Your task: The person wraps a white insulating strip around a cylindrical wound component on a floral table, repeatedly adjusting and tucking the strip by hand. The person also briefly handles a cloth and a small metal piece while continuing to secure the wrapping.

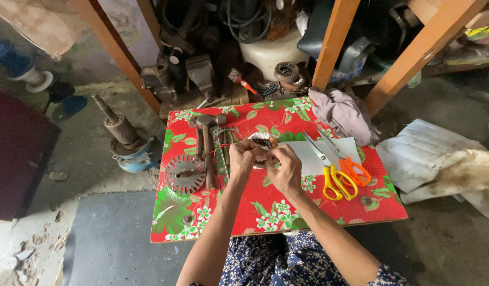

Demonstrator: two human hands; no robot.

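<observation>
Both hands meet over the middle of the red floral-cloth worktop (318,212). Left hand (243,159) and right hand (284,168) have their fingers closed round a small round wound-coil motor part with a pale rim (262,141), held just above the cloth; red wire strands (215,150) trail from it to the left of the fingers.

Risks, as judged:
- Thin strands could snag or snap if pulled hard.
- The part could slip, since only fingertips hold it.
- Just left of the fingers lie a grey metal hammer (207,145) and a round slotted metal disc (185,173); loose wire may catch there.
- Right of the fingers, yellow-handled scissors (329,169) and orange-handled scissors (347,161) rest on white paper (302,156); a reaching wrist could meet the blades.
</observation>
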